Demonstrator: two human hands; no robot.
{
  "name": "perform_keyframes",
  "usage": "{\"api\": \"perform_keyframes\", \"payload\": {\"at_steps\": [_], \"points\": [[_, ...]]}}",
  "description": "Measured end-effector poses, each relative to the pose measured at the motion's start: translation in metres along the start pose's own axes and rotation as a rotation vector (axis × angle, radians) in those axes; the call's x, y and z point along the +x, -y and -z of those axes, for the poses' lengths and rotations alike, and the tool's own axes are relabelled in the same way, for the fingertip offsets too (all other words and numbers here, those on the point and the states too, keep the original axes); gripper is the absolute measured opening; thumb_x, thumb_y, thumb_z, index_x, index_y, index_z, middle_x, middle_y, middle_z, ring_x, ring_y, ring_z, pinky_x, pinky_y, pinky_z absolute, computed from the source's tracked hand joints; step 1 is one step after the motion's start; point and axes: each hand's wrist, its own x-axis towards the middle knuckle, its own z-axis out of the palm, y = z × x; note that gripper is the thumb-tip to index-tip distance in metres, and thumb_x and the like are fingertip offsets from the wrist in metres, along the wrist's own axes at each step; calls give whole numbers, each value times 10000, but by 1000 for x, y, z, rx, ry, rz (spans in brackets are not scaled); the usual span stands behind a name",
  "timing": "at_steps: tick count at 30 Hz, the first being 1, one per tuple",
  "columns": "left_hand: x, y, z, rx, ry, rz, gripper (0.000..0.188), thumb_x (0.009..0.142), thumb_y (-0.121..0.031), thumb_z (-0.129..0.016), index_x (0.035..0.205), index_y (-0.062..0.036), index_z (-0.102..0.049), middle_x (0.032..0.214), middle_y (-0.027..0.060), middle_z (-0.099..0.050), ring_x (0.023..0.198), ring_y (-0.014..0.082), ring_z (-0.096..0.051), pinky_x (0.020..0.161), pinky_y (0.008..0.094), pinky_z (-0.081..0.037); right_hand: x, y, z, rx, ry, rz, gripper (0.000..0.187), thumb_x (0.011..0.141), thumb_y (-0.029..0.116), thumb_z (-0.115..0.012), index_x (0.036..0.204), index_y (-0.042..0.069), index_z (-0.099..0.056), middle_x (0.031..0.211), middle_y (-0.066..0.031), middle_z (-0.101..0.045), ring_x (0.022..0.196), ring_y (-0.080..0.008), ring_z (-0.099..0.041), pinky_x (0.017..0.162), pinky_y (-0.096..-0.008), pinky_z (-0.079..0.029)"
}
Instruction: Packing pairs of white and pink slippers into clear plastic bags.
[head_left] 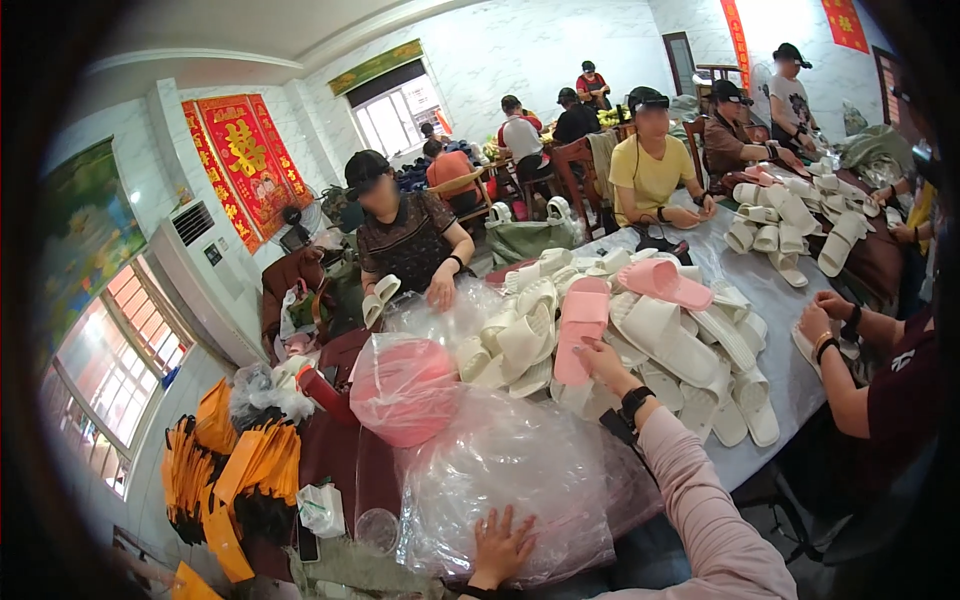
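Observation:
My left hand (503,545) lies with its fingers spread on a large clear plastic bag (520,470) at the table's near edge. Reaching forward, my right hand (606,366) grips the near end of a pink slipper (583,325), which tilts upward against a heap of cream slippers (525,340). A second pink slipper (665,284) rests on top of the heap, just behind. Left of the heap stands a pink rounded bundle (405,388) wrapped in clear plastic.
Orange-and-black strips (245,460) are stacked at the left, near a white tissue pack (321,510) and a clear cup (377,530). Across the table, a person in black (405,235) handles plastic film. Someone at the right (850,370) holds a slipper. More slippers (785,215) lie farther back.

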Motion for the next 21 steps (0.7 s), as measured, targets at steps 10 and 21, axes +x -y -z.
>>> {"api": "perform_keyframes", "payload": {"at_steps": [10, 21], "points": [[-3, -2, -3, 44, 9, 10, 469, 861, -461, -535, 1318, -366, -482, 1443, 123, -344, 1294, 409, -320, 1039, 589, -187, -21, -10, 9, 81, -323, 206, 504, 771, 15, -678, 1201, -11, -416, 1066, -122, -563, 947, -179, -573, 772, -288, -487], [-3, 0, 3, 73, -26, 18, 480, 880, -462, -505, 1345, -357, -449, 1425, 120, -367, 1280, 378, -345, 1039, 560, -201, -63, 60, 28, -208, 223, 219, 285, 825, -35, -548, 1104, 9, -587, 973, -45, -625, 887, -131, -570, 775, -263, -457]]}}
